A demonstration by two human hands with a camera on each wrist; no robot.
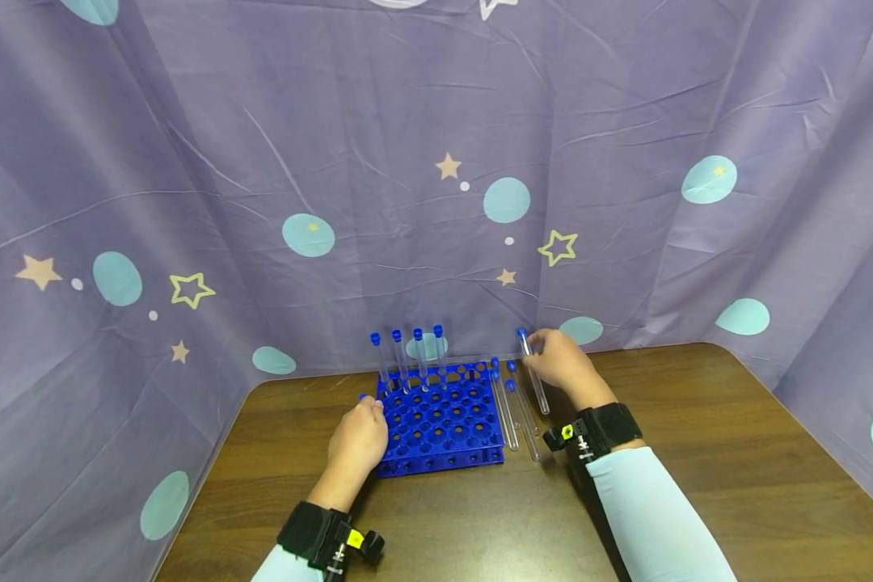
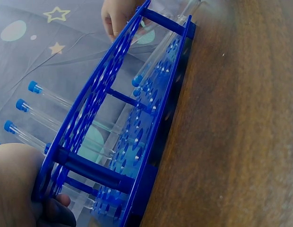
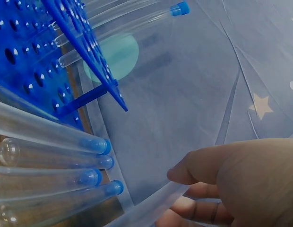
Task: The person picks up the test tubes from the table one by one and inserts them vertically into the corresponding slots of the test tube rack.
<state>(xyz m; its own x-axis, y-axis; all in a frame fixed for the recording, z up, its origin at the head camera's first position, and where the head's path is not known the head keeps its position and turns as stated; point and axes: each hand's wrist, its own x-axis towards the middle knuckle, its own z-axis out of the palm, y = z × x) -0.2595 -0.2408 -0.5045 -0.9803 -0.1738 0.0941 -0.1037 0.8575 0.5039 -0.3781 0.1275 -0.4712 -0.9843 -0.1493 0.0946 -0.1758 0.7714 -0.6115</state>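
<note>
A blue test tube rack point(image 1: 440, 420) stands on the table, with several blue-capped test tubes point(image 1: 418, 356) upright in its back row. My left hand point(image 1: 359, 434) grips the rack's left end; in the left wrist view the thumb side of the hand point(image 2: 16, 182) covers the rack's corner. To the right of the rack, my right hand point(image 1: 562, 365) pinches a clear test tube point(image 1: 537, 380) near its blue cap, the tube tilted with its cap end up. In the right wrist view that held tube point(image 3: 153, 204) passes between thumb and fingers, its cap hidden.
Several capped test tubes point(image 1: 508, 416) lie side by side against the rack's right end, and the right wrist view shows their blue caps point(image 3: 117, 187) near the curtain. A purple patterned curtain point(image 1: 407, 267) hangs at the back of the wooden table point(image 1: 466, 517).
</note>
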